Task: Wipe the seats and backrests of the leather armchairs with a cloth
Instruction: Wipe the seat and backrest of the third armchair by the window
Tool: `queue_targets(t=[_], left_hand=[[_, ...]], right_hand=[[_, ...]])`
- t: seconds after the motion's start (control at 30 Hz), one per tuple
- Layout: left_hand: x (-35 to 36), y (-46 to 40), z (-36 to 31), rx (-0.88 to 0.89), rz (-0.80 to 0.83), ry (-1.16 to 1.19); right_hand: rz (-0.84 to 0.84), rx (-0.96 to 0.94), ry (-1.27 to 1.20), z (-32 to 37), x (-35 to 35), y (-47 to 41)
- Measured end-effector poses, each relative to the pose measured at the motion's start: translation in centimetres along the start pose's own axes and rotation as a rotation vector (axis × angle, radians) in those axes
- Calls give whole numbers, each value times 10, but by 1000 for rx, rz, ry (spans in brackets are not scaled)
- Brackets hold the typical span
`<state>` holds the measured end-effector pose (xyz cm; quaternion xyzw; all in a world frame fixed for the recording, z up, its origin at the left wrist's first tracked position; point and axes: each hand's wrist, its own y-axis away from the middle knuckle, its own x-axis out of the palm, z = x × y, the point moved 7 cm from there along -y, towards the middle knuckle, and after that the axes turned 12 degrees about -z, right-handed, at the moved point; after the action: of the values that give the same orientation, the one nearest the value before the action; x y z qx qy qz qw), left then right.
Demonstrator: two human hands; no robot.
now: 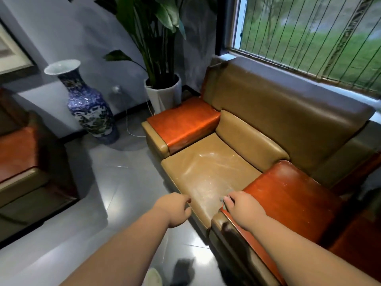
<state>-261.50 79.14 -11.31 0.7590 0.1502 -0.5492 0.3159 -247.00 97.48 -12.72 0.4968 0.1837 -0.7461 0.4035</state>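
Observation:
A leather armchair stands under the window, with a tan seat (pixel 208 168), a tan backrest (pixel 274 104) and two orange armrests (pixel 183 120) (pixel 288 195). Pale wipe streaks cross the seat. My right hand (pixel 242 208) rests at the inner front corner of the near armrest, fingers curled down. A small grey bit of cloth (pixel 223 198) shows at its fingertips; the rest is hidden under the hand. My left hand (pixel 177 210) hovers by the seat's front edge with its fingers loosely curled and nothing visible in it.
A tall blue-and-white vase (pixel 86 102) stands on the floor to the left, and a potted plant (pixel 162 91) sits in the corner beside the far armrest. Another armchair (pixel 18 153) fills the left edge. The grey tile floor (pixel 103 203) is glossy. A dark blurred patch (pixel 183 271) lies near my shoe.

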Motion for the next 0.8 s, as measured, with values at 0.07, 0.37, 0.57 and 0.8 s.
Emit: queue_targets(t=[0.07, 0.37, 0.57, 0.8], left_hand=[[-7, -16, 25, 7, -1, 0], [-49, -116, 166, 85, 45, -14], [-86, -175, 262, 119, 116, -119], [-98, -240, 293, 168, 135, -127]], right_hand=[[17, -27, 11, 22, 10, -21], [25, 36, 49, 114, 70, -138], [59, 101, 67, 168, 92, -196], [109, 217, 66, 177, 115, -239]])
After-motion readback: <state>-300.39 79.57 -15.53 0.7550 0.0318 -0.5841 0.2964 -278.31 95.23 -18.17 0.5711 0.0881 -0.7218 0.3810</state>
